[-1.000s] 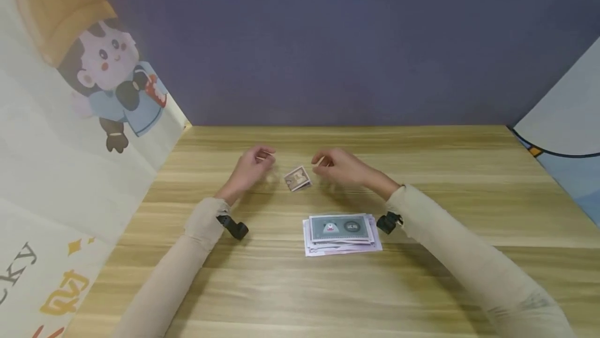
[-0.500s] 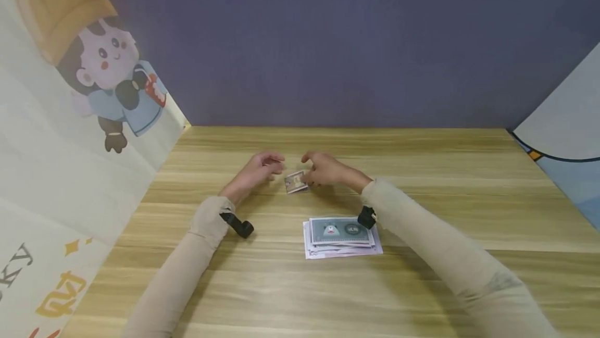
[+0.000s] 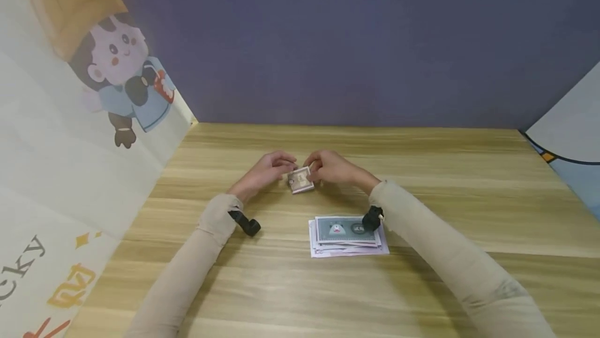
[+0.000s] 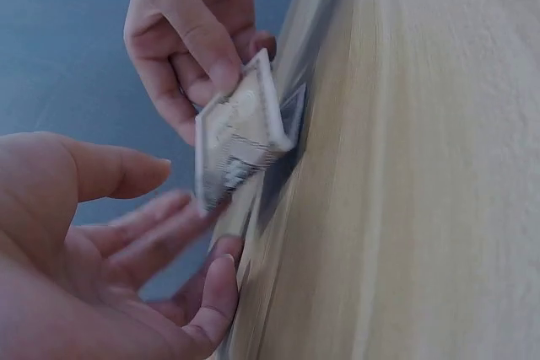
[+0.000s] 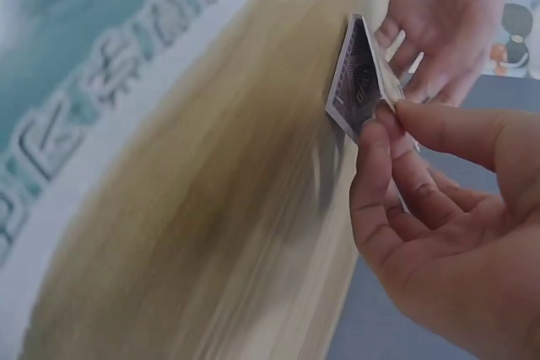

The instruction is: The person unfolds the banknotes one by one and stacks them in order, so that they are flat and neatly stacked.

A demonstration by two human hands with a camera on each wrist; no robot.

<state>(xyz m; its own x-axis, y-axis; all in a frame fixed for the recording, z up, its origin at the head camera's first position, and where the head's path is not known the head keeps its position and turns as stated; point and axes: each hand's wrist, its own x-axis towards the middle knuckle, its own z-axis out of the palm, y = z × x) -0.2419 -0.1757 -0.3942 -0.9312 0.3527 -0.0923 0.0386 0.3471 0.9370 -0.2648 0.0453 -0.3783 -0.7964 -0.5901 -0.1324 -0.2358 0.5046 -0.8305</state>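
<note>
A small folded banknote (image 3: 300, 180), brownish with a pale border, is held just over the wooden table. My right hand (image 3: 332, 167) pinches one edge of it between thumb and index finger, seen closely in the right wrist view. The folded note (image 4: 240, 132) stands tilted there, its two halves slightly spread. On the other side my left hand (image 3: 272, 170) has its fingers reaching beneath and behind the note's near corner, the thumb held apart from it. In the left wrist view those fingers (image 4: 160, 233) are extended and partly blurred.
Nearer the person lies a stack of larger banknotes (image 3: 347, 236), a green one on top, slightly fanned, partly under the right wrist camera (image 3: 373, 218). A dark panel (image 3: 356, 41) rises behind the wooden table (image 3: 262, 286); a cartoon-printed wall (image 3: 47, 145) borders the left.
Both hands have moved in toward the folded banknote. My right hand has taken hold of its right edge and lifted it slightly; my left fingers have come up to its left corner.
</note>
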